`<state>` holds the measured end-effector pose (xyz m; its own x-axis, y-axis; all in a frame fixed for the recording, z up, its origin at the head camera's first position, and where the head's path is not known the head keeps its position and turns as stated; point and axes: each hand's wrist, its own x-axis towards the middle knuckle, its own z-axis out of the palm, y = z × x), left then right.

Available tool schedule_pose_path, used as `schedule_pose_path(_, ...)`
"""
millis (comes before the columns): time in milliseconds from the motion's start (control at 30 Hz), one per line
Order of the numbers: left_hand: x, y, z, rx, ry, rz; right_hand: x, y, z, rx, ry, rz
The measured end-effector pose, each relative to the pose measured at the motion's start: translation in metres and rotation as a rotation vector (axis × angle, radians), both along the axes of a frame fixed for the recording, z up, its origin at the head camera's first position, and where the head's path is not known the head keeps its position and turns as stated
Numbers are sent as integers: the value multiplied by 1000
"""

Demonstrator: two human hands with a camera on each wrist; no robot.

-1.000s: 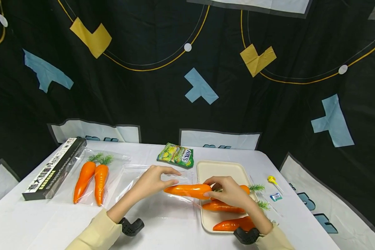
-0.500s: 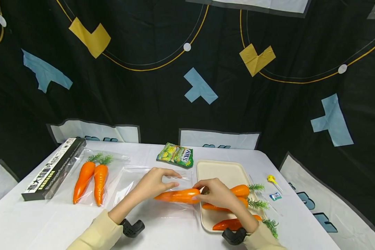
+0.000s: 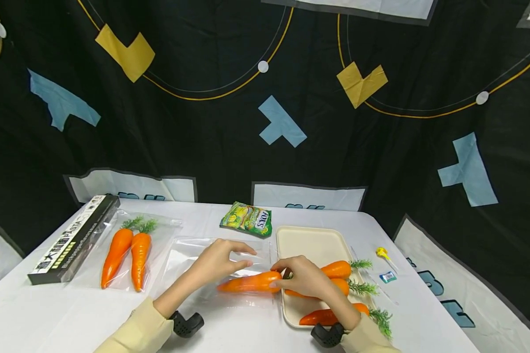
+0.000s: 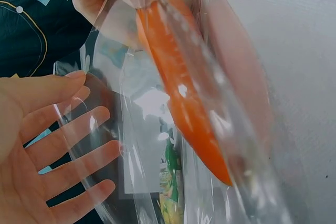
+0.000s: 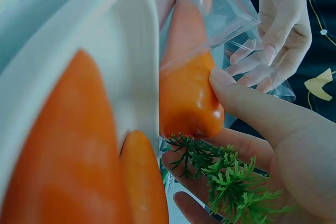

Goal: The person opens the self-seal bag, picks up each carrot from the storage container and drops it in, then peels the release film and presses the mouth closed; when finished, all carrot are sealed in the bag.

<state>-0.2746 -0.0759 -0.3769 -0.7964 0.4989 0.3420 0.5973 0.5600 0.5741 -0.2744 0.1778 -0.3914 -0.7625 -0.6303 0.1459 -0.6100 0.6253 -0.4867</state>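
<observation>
My right hand (image 3: 301, 277) pinches the leafy end of an orange carrot (image 3: 247, 283) and holds it partly inside a clear plastic bag (image 3: 194, 255) lying on the white table. In the right wrist view the thumb (image 5: 236, 95) presses on the carrot (image 5: 189, 98), and green leaves (image 5: 220, 177) lie in the palm. My left hand (image 3: 223, 259) holds up the bag's upper film at its mouth. In the left wrist view its fingers (image 4: 63, 150) are straight and spread against the film, with the carrot (image 4: 184, 103) inside the bag (image 4: 142, 129).
A cream tray (image 3: 311, 240) right of the bag holds three more carrots (image 3: 337, 268). At the left lie a second bag with two carrots (image 3: 130, 251) and a long black box (image 3: 72, 238). A green snack packet (image 3: 247, 219) sits behind; a yellow lollipop (image 3: 383, 253) lies right.
The right hand has pushed the carrot leftward from over the tray's edge deeper into the bag. The left hand stays at the bag's mouth.
</observation>
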Motion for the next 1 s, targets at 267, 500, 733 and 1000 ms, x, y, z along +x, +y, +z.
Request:
schedule_pose_path(267, 0, 0, 0, 2, 3, -2, 0, 0, -4, 3, 18, 22)
schedule_pose_path(500, 0, 1, 1, 0, 12, 16, -1, 3, -3, 17, 24, 49)
schedule_pose_path(733, 0, 0, 1, -24, 30, 27, 0, 19, 12, 67, -16, 39)
schedule_pose_path(1000, -1, -1, -1, -15, 25, 18, 1, 32, 22, 136, -48, 5)
